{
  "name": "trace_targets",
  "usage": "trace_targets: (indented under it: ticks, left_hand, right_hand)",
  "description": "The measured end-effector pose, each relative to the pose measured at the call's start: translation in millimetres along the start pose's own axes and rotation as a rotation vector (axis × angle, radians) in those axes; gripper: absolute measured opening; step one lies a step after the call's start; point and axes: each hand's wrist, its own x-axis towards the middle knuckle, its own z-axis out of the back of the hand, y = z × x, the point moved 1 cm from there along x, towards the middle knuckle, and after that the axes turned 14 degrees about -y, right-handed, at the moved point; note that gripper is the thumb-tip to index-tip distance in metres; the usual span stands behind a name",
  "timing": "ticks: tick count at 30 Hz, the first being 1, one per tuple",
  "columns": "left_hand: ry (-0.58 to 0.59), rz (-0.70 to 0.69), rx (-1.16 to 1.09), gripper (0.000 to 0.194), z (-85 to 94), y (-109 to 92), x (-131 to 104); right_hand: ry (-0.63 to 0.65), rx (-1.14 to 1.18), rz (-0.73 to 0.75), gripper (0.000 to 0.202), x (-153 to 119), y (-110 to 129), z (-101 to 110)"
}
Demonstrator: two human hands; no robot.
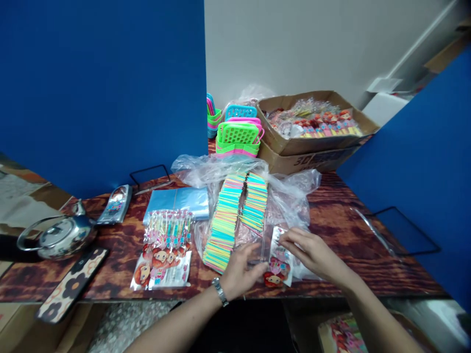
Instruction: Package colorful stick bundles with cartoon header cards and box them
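Note:
At the table's front, my left hand (241, 269), with a metal watch at the wrist, has its thumb and fingers closed on a clear plastic bag (262, 247). To its right, my right hand (309, 250) has its fingers bent together at the upper edge of a printed cartoon card (277, 267). The card leans between both hands, red-haired figure toward me. Thin coloured sticks (226, 215) in yellow, green and blue lie in two rows on a crumpled clear plastic sheet (289, 196), just beyond my left hand.
Left are filled cartoon packets (165, 260), blue-looking plastic sleeves (191, 201), a flower-patterned case (71, 287) and a metal kettle (66, 235). Coloured plastic baskets (238, 135) and an open carton (316, 144) of packets stand behind. Wire stands (408, 223) flank blue partitions (106, 88).

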Motion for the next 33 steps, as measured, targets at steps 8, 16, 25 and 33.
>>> trace_targets:
  ticks: [8,16,25,33]
  left_hand:
    - [0.048,0.180,-0.065,0.024,3.5,2,-6]
    - [-0.071,0.340,-0.098,0.022,24.7,21,-15]
    - [0.012,0.383,-0.195,0.017,23.3,19,-33]
    - [0.046,0.423,-0.230,0.018,20.5,25,-38]
  right_hand:
    - [-0.148,0.045,0.150,0.017,6,29,-19]
    - [-0.033,0.207,0.083,0.020,22,24,-39]
    - [0.128,-0.644,-0.062,0.025,43,-33,-110]
    - [0.196,-0.693,-0.006,0.025,49,-30,-125]
